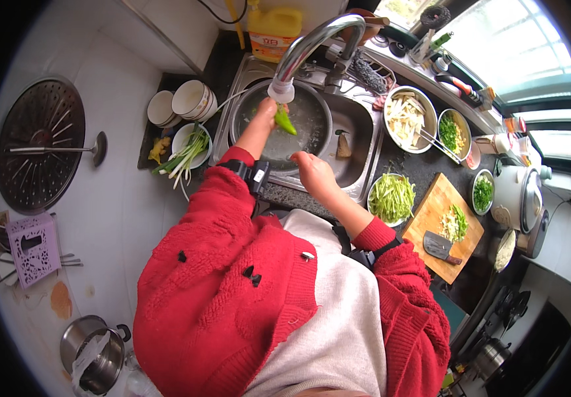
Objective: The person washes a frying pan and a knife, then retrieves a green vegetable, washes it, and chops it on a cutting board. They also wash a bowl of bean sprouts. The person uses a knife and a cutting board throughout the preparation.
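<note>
My left hand (264,111) is shut on a green pepper (284,120) just under the mouth of the chrome faucet (290,62). Beneath it, a round metal basin (329,130) of water sits in the left part of the stainless steel sink (360,183). My right hand (312,171) hovers by the basin's near right rim; its fingers are bent and partly hidden, so whether they hold anything is unclear. A brown piece, perhaps a root vegetable (343,146), lies in the sink to the right of the basin.
On the left are stacked bowls (190,99) and a bowl of scallions (191,149). To the right stand a bowl of pale strips (407,119), shredded green vegetables (391,198), and a cutting board (422,216) bearing a cleaver (439,245). A rice cooker (513,196) stands beyond.
</note>
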{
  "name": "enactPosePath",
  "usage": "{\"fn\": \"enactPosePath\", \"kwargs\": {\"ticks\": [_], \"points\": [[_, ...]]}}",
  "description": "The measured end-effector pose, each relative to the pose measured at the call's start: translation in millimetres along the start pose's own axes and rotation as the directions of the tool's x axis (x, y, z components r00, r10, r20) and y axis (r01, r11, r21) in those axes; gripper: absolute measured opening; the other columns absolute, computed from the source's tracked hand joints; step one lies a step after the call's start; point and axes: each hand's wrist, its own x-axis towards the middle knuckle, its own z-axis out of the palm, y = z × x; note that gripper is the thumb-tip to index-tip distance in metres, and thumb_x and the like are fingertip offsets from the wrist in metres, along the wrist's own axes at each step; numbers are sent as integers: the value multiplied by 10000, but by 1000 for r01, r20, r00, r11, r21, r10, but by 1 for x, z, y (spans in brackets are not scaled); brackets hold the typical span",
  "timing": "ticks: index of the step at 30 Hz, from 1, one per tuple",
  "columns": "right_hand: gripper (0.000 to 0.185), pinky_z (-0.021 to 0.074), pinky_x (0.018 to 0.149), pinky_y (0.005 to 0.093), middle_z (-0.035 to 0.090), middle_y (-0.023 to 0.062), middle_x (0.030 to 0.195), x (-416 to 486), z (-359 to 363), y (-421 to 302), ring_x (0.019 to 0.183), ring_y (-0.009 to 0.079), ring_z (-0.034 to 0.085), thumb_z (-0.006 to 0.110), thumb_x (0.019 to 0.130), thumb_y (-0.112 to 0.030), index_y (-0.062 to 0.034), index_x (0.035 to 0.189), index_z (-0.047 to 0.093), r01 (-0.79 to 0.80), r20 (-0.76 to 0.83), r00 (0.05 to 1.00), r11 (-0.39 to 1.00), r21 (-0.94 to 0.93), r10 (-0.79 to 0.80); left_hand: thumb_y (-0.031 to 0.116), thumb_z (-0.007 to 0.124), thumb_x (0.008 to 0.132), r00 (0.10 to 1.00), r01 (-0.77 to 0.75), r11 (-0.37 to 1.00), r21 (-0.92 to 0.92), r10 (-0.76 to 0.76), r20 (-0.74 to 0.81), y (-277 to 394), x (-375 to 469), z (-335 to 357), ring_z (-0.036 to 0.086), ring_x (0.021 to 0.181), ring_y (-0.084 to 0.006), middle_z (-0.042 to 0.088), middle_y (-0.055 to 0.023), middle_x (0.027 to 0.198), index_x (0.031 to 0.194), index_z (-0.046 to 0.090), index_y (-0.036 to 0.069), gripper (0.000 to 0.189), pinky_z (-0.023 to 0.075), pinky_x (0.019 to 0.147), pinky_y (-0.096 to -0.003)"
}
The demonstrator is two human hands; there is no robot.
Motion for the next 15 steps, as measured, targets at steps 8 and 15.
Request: {"fn": "enactPosePath", "kwargs": {"ticks": [8, 15], "points": [[442, 473, 509, 255, 606, 90, 893, 38, -5, 26, 592, 150, 572, 435, 927, -423, -70, 1194, 424, -522, 469, 829, 120, 844, 305, 336, 465, 924, 987, 8, 995, -102, -24, -162, -30, -33, 25, 500, 548, -179, 559, -109, 798, 976, 505, 7, 335, 455, 475, -286], [408, 441, 748, 470, 606, 278, 861, 61, 16, 20, 839, 410, 592, 427, 871, -275, 68, 1080, 504, -346, 63, 934, 850, 398, 351, 224, 552, 873, 986, -61, 989, 135, 81, -145, -74, -43, 9, 561, 604, -183, 574, -115, 950, 1116, 468, -11, 349, 473, 539, -304]]}}
